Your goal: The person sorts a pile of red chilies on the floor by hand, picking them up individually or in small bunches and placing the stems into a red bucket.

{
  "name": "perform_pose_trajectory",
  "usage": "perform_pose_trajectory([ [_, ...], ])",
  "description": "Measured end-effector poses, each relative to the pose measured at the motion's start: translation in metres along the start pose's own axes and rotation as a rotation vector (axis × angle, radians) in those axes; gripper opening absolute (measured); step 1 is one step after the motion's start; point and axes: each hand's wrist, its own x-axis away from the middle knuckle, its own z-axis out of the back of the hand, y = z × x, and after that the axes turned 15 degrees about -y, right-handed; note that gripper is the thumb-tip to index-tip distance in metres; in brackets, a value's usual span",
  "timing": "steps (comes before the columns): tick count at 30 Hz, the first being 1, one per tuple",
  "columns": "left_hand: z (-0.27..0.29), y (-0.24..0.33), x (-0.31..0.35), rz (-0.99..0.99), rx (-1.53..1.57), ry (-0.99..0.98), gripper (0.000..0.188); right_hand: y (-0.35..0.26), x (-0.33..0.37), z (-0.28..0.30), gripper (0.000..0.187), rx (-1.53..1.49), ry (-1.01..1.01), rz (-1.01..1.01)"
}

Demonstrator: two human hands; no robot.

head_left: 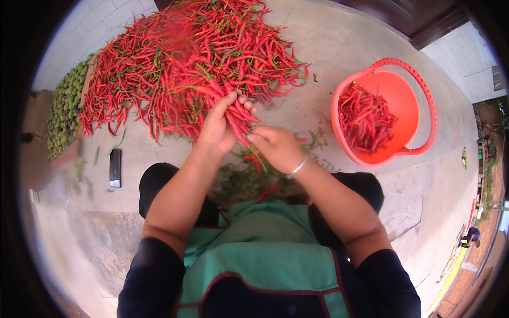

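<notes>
A small bunch of long red chili peppers (237, 117) lies across my left hand (219, 123), whose fingers are wrapped round it. My right hand (275, 147), with a silver bangle at the wrist, pinches at the green stem end of a chili on the near side of the bunch. Just beyond my hands spreads a large heap of red chilies (212, 47) with green stems. To the right stands a pink-red plastic basket (407, 98) with a hooped handle, partly filled with red chilies (366, 119).
A black phone (115, 168) lies on the concrete floor (318, 32) at left. Green stem scraps (238, 180) and a few chilies are scattered between my knees. Far left is a pile of green round produce (66, 106). Another person (470, 237) is far off at right.
</notes>
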Motion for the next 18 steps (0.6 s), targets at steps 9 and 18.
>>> perform_pose_trajectory([
  [9, 0.006, 0.016, -0.005, -0.101, -0.141, 0.090, 0.012, 0.003, 0.003, 0.006, 0.017, -0.371, -0.166, 0.097],
  [18, 0.002, 0.004, -0.004, 0.050, 0.151, 0.125, 0.015, -0.003, -0.003, 0.001, 0.023, 0.403, 0.101, 0.534],
])
